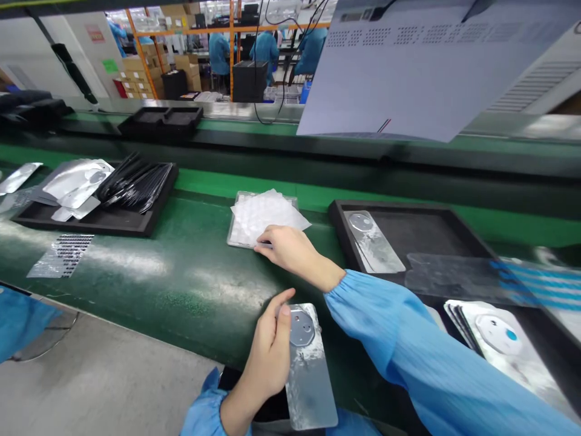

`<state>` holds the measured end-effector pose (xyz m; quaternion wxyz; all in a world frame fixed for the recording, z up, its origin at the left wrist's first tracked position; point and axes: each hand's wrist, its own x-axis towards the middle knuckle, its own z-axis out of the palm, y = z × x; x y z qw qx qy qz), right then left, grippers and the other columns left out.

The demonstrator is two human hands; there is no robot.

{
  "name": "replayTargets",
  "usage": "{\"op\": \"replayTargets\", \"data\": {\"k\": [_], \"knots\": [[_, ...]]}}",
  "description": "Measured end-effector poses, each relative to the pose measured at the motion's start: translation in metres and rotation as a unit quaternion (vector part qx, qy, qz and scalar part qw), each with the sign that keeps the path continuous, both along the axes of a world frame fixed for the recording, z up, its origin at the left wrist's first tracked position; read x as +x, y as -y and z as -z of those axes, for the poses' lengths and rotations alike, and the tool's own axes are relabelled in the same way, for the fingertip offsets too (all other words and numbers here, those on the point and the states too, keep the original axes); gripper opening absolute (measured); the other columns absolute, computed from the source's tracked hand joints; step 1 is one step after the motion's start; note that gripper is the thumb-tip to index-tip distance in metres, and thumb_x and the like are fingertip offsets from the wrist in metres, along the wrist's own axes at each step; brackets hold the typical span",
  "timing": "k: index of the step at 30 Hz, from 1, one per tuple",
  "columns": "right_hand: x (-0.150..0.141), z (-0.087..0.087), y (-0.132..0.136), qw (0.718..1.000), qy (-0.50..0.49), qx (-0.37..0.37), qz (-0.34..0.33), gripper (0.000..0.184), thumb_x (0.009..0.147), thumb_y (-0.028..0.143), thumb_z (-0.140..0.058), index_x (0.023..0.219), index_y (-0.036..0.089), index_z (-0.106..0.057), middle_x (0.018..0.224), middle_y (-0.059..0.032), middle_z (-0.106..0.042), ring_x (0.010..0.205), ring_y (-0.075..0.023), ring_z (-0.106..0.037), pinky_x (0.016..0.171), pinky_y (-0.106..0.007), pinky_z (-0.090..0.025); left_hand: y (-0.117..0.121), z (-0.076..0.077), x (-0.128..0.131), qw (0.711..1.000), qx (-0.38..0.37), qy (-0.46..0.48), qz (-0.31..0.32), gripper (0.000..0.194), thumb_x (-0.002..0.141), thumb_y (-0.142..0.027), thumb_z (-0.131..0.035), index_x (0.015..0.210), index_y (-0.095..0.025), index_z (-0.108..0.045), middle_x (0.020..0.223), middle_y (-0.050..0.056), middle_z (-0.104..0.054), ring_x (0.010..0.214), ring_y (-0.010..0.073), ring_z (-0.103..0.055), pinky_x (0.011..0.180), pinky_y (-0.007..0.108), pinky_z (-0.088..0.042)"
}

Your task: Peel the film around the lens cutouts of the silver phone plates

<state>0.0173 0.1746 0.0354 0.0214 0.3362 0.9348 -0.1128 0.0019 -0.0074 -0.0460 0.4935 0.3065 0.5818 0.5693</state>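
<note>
A flat, silvery phone back panel [311, 381] with a round camera plate near its top is gripped in my left hand [267, 351], close to the bench's front edge. My left thumb lies along the panel's left side, and the fingers behind it are hidden. Farther out, my right hand [288, 248] is at the lower right of a pile of thin white sheets [263, 215]. Its thumb and forefinger are pinched on the sheets' edge. Beneath the sheets, a shallow clear tray [236, 237] rests on the green bench.
On the right, a black tray [408, 209] holds a panel [374, 242]; more stacked panels [503, 339] lie nearer. A clear film strip [454, 275] crosses there. At left stands a black tray [131, 227] of film pieces. A paper sheet [385, 79] hangs above.
</note>
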Motion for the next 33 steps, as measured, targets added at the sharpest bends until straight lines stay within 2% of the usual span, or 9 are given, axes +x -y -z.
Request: {"op": "replayTargets", "data": {"k": [7, 11, 15, 18, 20, 22, 26, 29, 33], "knots": [[0.002, 0.001, -0.001, 0.997, -0.063, -0.031, 0.039, 0.011, 0.098, 0.020, -0.070, 0.097, 0.019, -0.081, 0.104, -0.0062, -0.078, 0.100, -0.0246, -0.072, 0.077, -0.031, -0.052, 0.000, -0.001, 0.000, 1.000, -0.015, 0.002, 0.003, 0.059, 0.105, -0.060, -0.046, 0.145, -0.019, -0.061, 0.150, 0.012, -0.058, 0.143, 0.0314, -0.050, 0.125, 0.049, -0.035], [0.009, -0.016, -0.004, 0.986, -0.144, -0.052, 0.066, 0.017, 0.098, 0.016, -0.067, 0.097, 0.020, -0.083, 0.102, -0.0046, -0.079, 0.097, -0.0229, -0.074, 0.079, -0.028, -0.052, 0.000, -0.003, 0.001, 1.000, -0.008, -0.004, -0.006, 0.058, 0.108, -0.054, -0.042, 0.154, -0.020, -0.050, 0.160, 0.010, -0.048, 0.151, 0.0279, -0.041, 0.129, 0.044, -0.029], [0.052, -0.048, 0.017, 0.967, -0.230, -0.081, 0.074, 0.015, 0.091, 0.023, -0.070, 0.087, 0.021, -0.084, 0.085, -0.0024, -0.078, 0.071, -0.0163, -0.070, 0.067, -0.024, -0.052, -0.001, -0.005, 0.000, 0.999, 0.006, -0.042, -0.033, 0.056, 0.108, -0.051, -0.043, 0.156, -0.022, -0.045, 0.165, 0.007, -0.039, 0.154, 0.0243, -0.035, 0.126, 0.037, -0.032], [0.102, -0.059, 0.060, 0.927, -0.322, -0.162, 0.101, 0.018, 0.084, 0.038, -0.073, 0.080, 0.024, -0.084, 0.061, -0.0020, -0.068, 0.047, -0.0140, -0.054, 0.045, -0.024, -0.041, -0.001, -0.005, -0.001, 0.999, 0.030, -0.024, -0.029, 0.054, 0.105, -0.058, -0.046, 0.142, -0.019, -0.057, 0.143, 0.013, -0.061, 0.131, 0.0261, -0.059, 0.104, 0.034, -0.052], [0.130, -0.053, 0.097, 0.892, -0.331, -0.253, 0.173, 0.023, 0.083, 0.045, -0.076, 0.075, 0.024, -0.082, 0.059, -0.0035, -0.066, 0.044, -0.0135, -0.050, 0.042, -0.025, -0.036, -0.001, -0.005, -0.002, 0.999, 0.039, -0.017, -0.011, 0.049, 0.104, -0.057, -0.049, 0.122, -0.016, -0.067, 0.117, 0.012, -0.071, 0.105, 0.0237, -0.069, 0.087, 0.030, -0.055], [0.145, -0.038, 0.128, 0.821, -0.363, -0.323, 0.301, 0.027, 0.084, 0.050, -0.078, 0.080, 0.023, -0.082, 0.052, -0.0022, -0.060, 0.040, -0.0092, -0.036, 0.041, -0.024, -0.030, -0.001, -0.005, -0.003, 0.999, 0.040, -0.030, 0.009, 0.042, 0.103, -0.051, -0.050, 0.107, -0.015, -0.070, 0.103, 0.009, -0.072, 0.090, 0.0203, -0.068, 0.080, 0.027, -0.054], [0.150, -0.003, 0.151, 0.731, -0.384, -0.424, 0.372, 0.047, 0.074, 0.062, -0.084, 0.084, 0.016, -0.079, 0.056, -0.0049, -0.061, 0.036, -0.0062, -0.033, 0.038, -0.022, -0.024, -0.001, -0.007, -0.005, 0.998, 0.036, -0.035, 0.034, 0.035, 0.104, -0.040, -0.048, 0.110, -0.016, -0.072, 0.108, 0.008, -0.075, 0.092, 0.0189, -0.069, 0.081, 0.026, -0.053], [0.150, 0.014, 0.145, 0.710, -0.403, -0.456, 0.356, 0.054, 0.075, 0.066, -0.084, 0.088, 0.014, -0.076, 0.067, -0.0094, -0.069, 0.035, -0.0055, -0.036, 0.037, -0.020, -0.023, 0.000, -0.009, -0.005, 0.998, 0.039, -0.031, 0.044, 0.032, 0.103, -0.038, -0.051, 0.113, -0.017, -0.073, 0.110, 0.007, -0.076, 0.087, 0.0163, -0.070, 0.076, 0.022, -0.053], [0.153, 0.022, 0.138, 0.718, -0.414, -0.453, 0.329, 0.049, 0.086, 0.063, -0.078, 0.095, 0.015, -0.074, 0.070, -0.0067, -0.068, 0.038, -0.0040, -0.039, 0.039, -0.018, -0.026, 0.003, -0.014, -0.006, 0.995, 0.053, -0.036, 0.073, 0.028, 0.099, -0.038, -0.061, 0.115, -0.018, -0.073, 0.106, 0.006, -0.077, 0.078, 0.0129, -0.069, 0.069, 0.018, -0.053]]}}
